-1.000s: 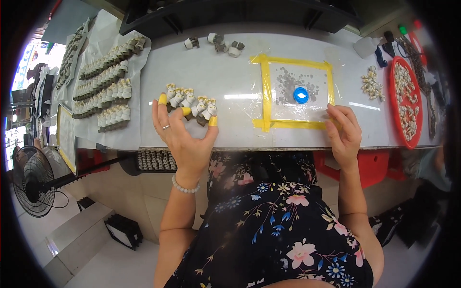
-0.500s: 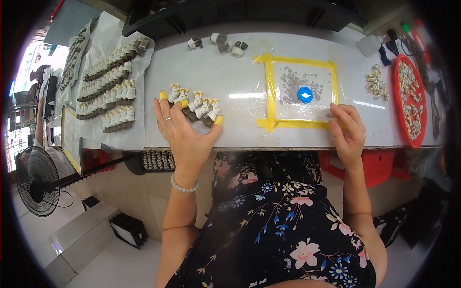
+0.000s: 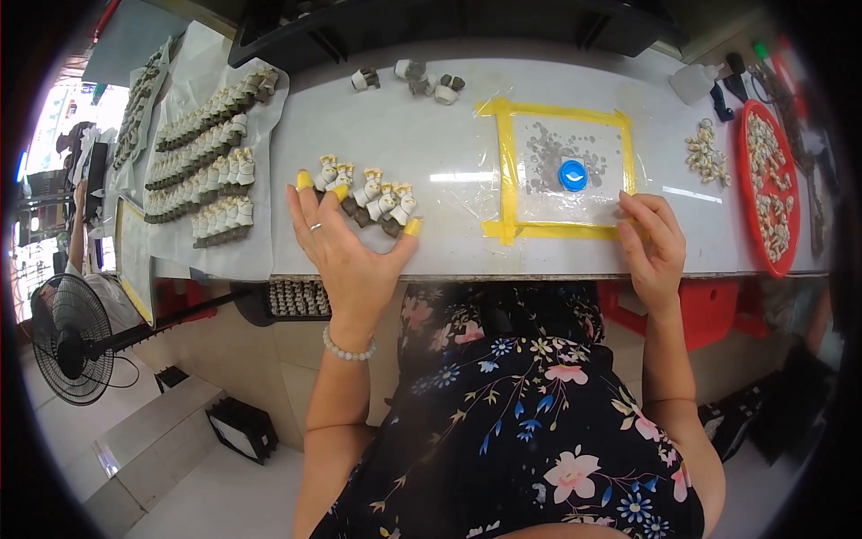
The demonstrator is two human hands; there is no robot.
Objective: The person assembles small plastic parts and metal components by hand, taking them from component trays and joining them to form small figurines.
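My left hand (image 3: 346, 242) lies spread on the white table (image 3: 449, 153), fingers apart, with yellow caps on the thumb and little finger. Its fingertips cup a short row of small white-and-brown figurines (image 3: 366, 193). My right hand (image 3: 654, 244) rests at the table's front edge, fingers touching the lower right corner of a clear sheet framed with yellow tape (image 3: 507, 171). On that sheet sit a blue cap (image 3: 573, 174) and a patch of grey specks. Neither hand holds anything.
Rows of many figurines (image 3: 202, 157) lie on white paper at the left. Several loose figurines (image 3: 422, 81) sit at the far edge. A red tray (image 3: 772, 193) with small pale pieces and a loose pile (image 3: 707, 154) are at the right. A fan (image 3: 67, 337) stands on the floor at left.
My left hand has closed in a little around the row of figurines. My right hand has shifted slightly along the taped sheet's lower right corner.
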